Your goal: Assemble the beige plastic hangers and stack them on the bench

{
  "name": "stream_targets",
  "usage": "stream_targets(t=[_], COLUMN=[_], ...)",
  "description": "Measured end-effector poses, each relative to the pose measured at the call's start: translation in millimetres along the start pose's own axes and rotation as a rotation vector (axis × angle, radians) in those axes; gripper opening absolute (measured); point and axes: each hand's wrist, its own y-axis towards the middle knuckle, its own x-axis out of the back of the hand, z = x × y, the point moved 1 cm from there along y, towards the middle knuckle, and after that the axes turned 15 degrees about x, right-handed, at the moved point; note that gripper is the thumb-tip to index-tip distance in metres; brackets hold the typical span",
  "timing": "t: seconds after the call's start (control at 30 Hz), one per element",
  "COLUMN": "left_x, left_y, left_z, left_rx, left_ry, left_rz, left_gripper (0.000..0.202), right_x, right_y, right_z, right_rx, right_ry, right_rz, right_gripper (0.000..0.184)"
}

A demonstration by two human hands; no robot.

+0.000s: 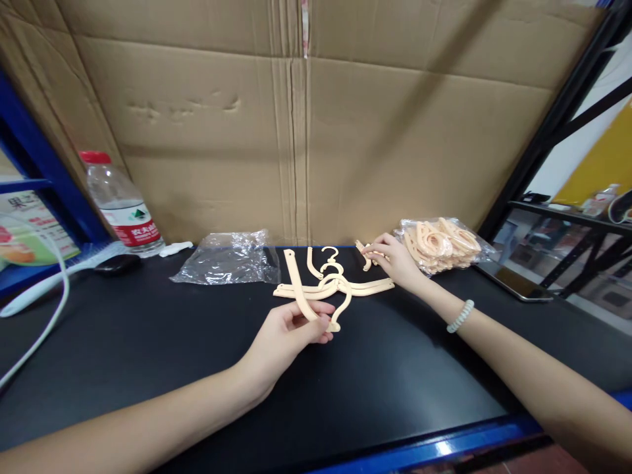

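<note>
My left hand (pixel 299 329) pinches a partly assembled beige plastic hanger (pixel 302 289), whose curved arm points up and whose hook bends to the right. Behind it on the black tabletop lie assembled hangers (pixel 368 288), their arms spread and hooks overlapping. A loose hanger arm (pixel 312 263) and a loose hook (pixel 330 253) rest farther back. Over to the right, my right hand (pixel 395 260) has its fingers closed on beige hanger pieces (pixel 366 253) in a small pile. Those fingers partly cover the pile, so its exact parts are hard to make out.
A clear bag of beige hanger parts (pixel 439 243) lies right of my right hand, beside a phone (pixel 513 282). To the left are a crumpled clear bag (pixel 227 258), a water bottle (pixel 123 210) and a white cable (pixel 62 283). Cardboard (pixel 197 131) walls the table's back.
</note>
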Motion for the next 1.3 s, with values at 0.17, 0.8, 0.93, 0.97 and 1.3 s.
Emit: stream_targets(t=[0.17,0.8,0.93,0.97,1.3], left_x=[1.3,4.5,5.1,5.2,8.7], left_y=[-0.4,-0.1,0.6,0.9,5.5], left_z=[-0.3,-4.0,-5.5,-5.5,3.0], left_rx=[-0.002,0.078,0.058,0.047,-0.048], left_ry=[-0.001,-0.173,-0.166,-0.151,0.002], left_rz=[0.008,0.066,0.084,0.088,0.056], left_gripper=[0.027,0.019,0.016,0.015,0.017], right_x=[15.4,0.6,-0.2,-0.2,-7.5], right_y=[8.8,-4.7,-5.6,-5.4,-11.0], right_z=[23.4,103.9,112.6,115.4,128.9], right_rx=[-0.242,-0.785,-0.831,-0.833,-0.716], right_ry=[0.286,1.387,1.471,1.474,1.425], right_rz=[-0.309,-0.381,-0.302,-0.257,-0.067], right_gripper=[0.019,0.021,0.031,0.031,0.014])
